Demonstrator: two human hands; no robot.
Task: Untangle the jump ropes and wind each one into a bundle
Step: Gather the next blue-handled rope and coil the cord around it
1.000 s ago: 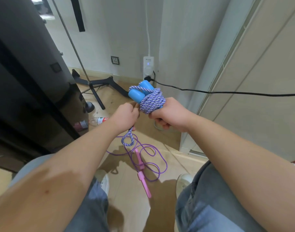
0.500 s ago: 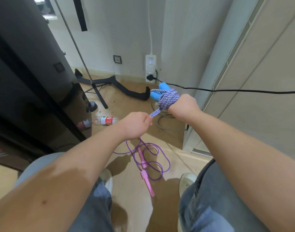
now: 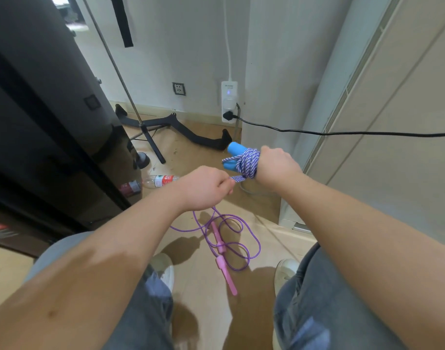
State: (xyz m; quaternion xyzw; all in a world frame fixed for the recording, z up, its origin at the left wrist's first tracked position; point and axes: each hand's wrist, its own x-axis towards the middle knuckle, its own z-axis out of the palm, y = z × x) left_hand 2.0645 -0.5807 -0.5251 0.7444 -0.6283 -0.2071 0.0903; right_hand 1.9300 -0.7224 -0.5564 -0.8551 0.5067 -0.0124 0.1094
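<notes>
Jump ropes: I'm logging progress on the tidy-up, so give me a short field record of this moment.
Right hand: grips the blue-handled bundle
Left hand: grips the bundle's loose end, drawn straight
Purple rope: lies in loose loops on the floor, not wound
Pink handles: lie among those loops
Nearby: plastic bottle on the floor

Wooden floor (image 3: 198, 294) bears a purple jump rope (image 3: 219, 242), a bottle (image 3: 160, 180), perhaps a can (image 3: 130, 187).
</notes>
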